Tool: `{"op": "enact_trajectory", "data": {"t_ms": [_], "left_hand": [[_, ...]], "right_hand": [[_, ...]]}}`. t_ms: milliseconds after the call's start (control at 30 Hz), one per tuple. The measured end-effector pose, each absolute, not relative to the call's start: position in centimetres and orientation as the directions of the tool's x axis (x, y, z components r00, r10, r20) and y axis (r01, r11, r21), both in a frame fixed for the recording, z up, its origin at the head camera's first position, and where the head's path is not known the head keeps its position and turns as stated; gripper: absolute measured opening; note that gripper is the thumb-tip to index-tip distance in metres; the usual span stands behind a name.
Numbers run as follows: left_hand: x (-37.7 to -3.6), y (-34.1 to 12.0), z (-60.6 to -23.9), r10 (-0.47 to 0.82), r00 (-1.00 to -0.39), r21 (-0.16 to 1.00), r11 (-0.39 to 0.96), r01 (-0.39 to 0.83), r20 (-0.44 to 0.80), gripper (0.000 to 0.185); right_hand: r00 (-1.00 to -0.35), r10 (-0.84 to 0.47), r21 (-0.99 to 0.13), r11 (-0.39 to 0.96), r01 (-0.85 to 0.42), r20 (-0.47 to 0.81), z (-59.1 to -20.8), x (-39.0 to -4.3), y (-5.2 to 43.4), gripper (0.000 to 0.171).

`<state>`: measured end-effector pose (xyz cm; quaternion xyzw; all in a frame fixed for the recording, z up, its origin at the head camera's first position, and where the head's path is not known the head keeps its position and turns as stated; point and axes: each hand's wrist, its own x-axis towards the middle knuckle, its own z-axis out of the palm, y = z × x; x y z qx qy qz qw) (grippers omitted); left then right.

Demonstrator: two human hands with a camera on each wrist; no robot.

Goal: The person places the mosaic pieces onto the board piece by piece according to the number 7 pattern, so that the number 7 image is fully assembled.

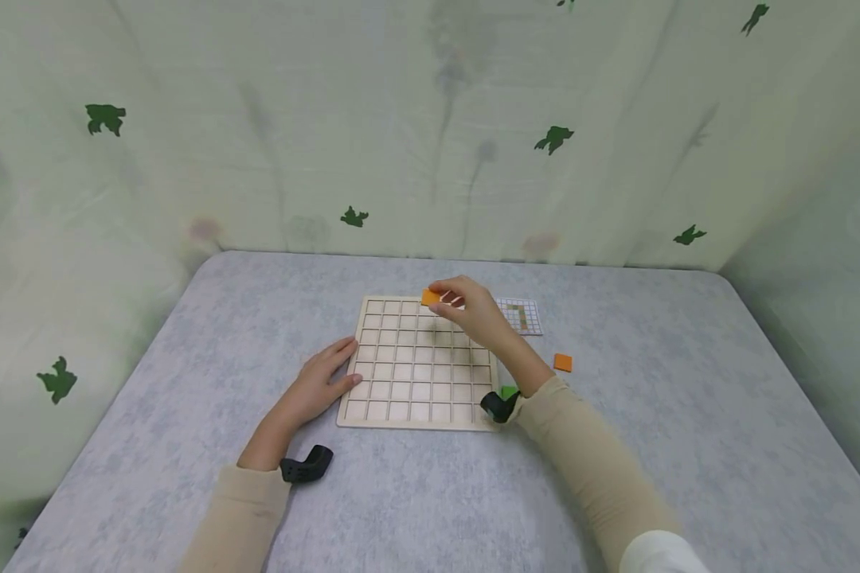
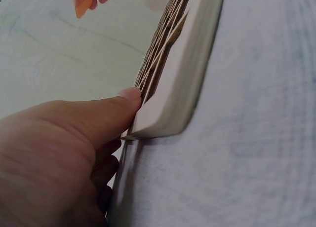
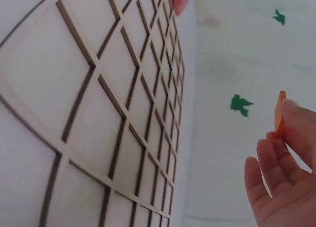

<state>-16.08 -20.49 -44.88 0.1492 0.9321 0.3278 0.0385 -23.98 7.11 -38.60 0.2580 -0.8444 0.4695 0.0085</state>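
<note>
Board (image 1: pixel 403 372): visible cells unfilled — right hand (image 1: pixel 473 312) pinches orange tile (image 1: pixel 430 298); relaxed left hand (image 1: pixel 319 382) touches nine-o'clock edge; second tile (image 1: pixel 562 363) waits, three-o'clock.

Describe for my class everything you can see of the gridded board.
The gridded board looks like pale wood, roughly square, with rounded corners and a plain border. Thin raised strips divide it into rows of square cells. It lies flat on the grey table. The left grip rests at its left edge, thumb on the border. In the head view, the right grip hides its far right corner.
</note>
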Motion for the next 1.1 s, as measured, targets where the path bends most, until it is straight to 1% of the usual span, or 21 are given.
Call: {"op": "enact_trajectory", "data": {"t_ms": [200,333,467,667,767,933,1100], "left_hand": [[-16.1,-20.5,-44.8,0.310,-0.950,0.633,0.731,0.256,0.026,0.063],[-16.2,-20.5,-44.8,0.302,-0.953,0.637,0.730,0.246,0.022,0.063],[-16.2,-20.5,-44.8,0.301,-0.953,0.639,0.729,0.246,0.022,0.063],[-16.2,-20.5,-44.8,0.307,-0.951,0.638,0.727,0.254,0.028,0.063],[-16.2,-20.6,-44.8,0.306,-0.952,0.637,0.729,0.252,0.026,0.063],[-16.2,-20.6,-44.9,0.305,-0.952,0.641,0.725,0.251,0.027,0.063],[-16.2,-20.6,-45.2,0.303,-0.953,0.641,0.726,0.250,0.029,0.063]], "right_hand": [[-0.893,-0.415,-0.836,0.416,-0.357,0.175,-40.6,-25.5,4.7,0.033],[-0.902,-0.422,-0.837,0.461,-0.296,0.086,-42.0,-26.1,3.8,0.030],[-0.890,-0.455,-0.785,0.541,-0.301,0.028,-42.7,-26.1,3.2,0.028],[-0.898,-0.436,-0.725,0.603,-0.334,0.051,-42.8,-25.8,2.6,0.023],[-0.899,-0.437,-0.703,0.628,-0.335,0.037,-42.9,-26.0,2.4,0.022],[-0.889,-0.459,-0.689,0.646,-0.331,-0.003,-43.0,-26.2,2.4,0.028],[-0.888,-0.459,-0.743,0.605,-0.288,-0.030,-42.4,-25.9,3.0,0.040]]}}
